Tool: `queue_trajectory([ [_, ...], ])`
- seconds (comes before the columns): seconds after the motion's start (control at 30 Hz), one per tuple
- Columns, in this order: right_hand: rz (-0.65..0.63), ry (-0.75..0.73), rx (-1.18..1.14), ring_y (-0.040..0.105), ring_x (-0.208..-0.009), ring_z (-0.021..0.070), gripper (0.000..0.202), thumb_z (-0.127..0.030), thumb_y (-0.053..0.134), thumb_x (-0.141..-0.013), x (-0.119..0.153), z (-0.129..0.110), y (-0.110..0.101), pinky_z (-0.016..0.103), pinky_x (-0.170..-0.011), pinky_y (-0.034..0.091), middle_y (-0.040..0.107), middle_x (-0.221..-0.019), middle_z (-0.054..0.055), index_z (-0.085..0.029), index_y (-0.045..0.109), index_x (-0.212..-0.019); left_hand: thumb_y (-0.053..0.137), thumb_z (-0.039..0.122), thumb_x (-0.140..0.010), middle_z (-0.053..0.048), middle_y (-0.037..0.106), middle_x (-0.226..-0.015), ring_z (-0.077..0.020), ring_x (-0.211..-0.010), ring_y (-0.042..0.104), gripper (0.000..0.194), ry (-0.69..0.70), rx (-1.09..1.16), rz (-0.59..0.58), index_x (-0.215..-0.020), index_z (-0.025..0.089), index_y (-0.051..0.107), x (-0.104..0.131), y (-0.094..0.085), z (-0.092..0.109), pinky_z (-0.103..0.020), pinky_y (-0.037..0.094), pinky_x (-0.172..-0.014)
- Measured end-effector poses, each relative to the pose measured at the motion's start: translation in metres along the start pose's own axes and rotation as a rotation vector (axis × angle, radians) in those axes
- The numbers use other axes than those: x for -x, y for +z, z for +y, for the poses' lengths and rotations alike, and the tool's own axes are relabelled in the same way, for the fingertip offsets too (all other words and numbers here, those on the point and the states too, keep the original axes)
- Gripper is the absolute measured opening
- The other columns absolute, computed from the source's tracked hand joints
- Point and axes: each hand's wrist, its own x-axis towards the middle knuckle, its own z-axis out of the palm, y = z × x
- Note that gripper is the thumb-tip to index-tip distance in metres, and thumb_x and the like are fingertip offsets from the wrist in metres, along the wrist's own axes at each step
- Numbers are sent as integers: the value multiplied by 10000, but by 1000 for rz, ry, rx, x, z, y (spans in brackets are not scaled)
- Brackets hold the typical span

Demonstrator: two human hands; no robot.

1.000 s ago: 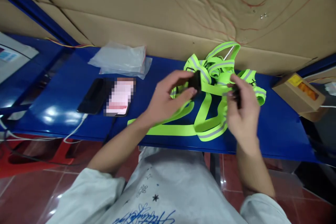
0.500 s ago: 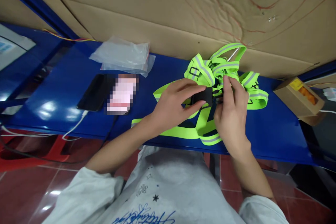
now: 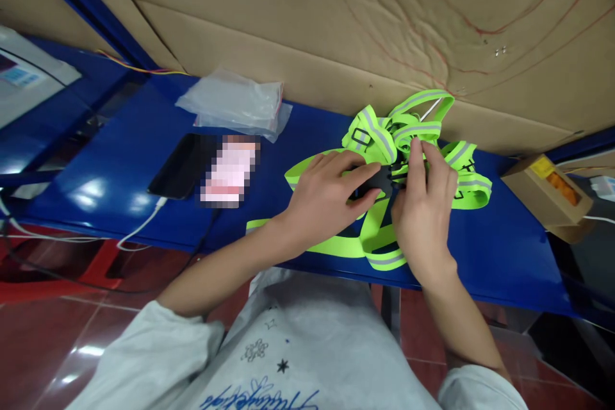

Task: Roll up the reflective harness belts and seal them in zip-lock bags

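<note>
Between the thumb and fingers of my left hand (image 3: 331, 195) is a black plastic buckle piece (image 3: 383, 182). My right hand (image 3: 425, 211) is closed close beside it, pinching a slim black prong-like buckle part (image 3: 400, 174) that its fingers partly cover. The two black parts nearly meet; whether they touch, I cannot tell. Around and behind my hands lies a tangle of neon yellow-green straps (image 3: 369, 131) with grey reflective stripes and black slider buckles. One strap loop (image 3: 379, 259) rests below the buckle, near the table's front edge.
On the blue table (image 3: 120, 160), a black phone (image 3: 177, 166) with a white cable lies left of a pixelated screen (image 3: 229, 173). Clear plastic bags (image 3: 235, 102) lie behind. A cardboard box (image 3: 548, 192) stands at the right. A cardboard panel (image 3: 288, 25) closes off the back.
The black buckle piece in my left hand has turned, and my left fingers have shifted slightly around it. My right hand keeps nearly the same pose. The whole view has moved a little.
</note>
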Motion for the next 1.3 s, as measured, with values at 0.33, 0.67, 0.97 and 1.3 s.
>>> queue_trajectory([
  [0.33,-16,-18,56,501,-1435,342,715,-69,262,-1046,1,-3,14,589,-1187,449,490,-1599,216,-199,242,-1748,713,282,-994,-86,782,-1128,-234,-1047,736,249,-25,-11,-56,-1212,175,761,4,3,-4,-378,566,-930],
  [0.67,-74,-85,30,383,-1598,384,850,-63,279,-1070,11,-23,36,602,-1229,427,329,-1730,270,-206,-238,-1729,726,220,-984,-116,759,-1168,-263,-1069,704,234,-20,28,-219,-1207,151,734,0,5,-14,-425,561,-986],
  [0.97,-200,-131,-273,328,-1638,379,979,-104,475,-1007,9,-16,33,626,-1241,414,232,-1792,205,-278,-124,-1761,779,129,-876,-51,779,-1053,-196,-969,713,303,-337,555,-328,-1176,159,744,-4,8,-24,-297,519,-859],
  [1.3,-586,-43,-1064,706,-1166,235,495,-591,661,-1021,-37,36,-42,376,-1036,577,736,-1245,56,-312,655,-1431,906,224,-808,3,765,-878,-123,-776,714,498,-433,1149,-560,-1279,214,743,-42,-52,-23,-228,525,-696],
])
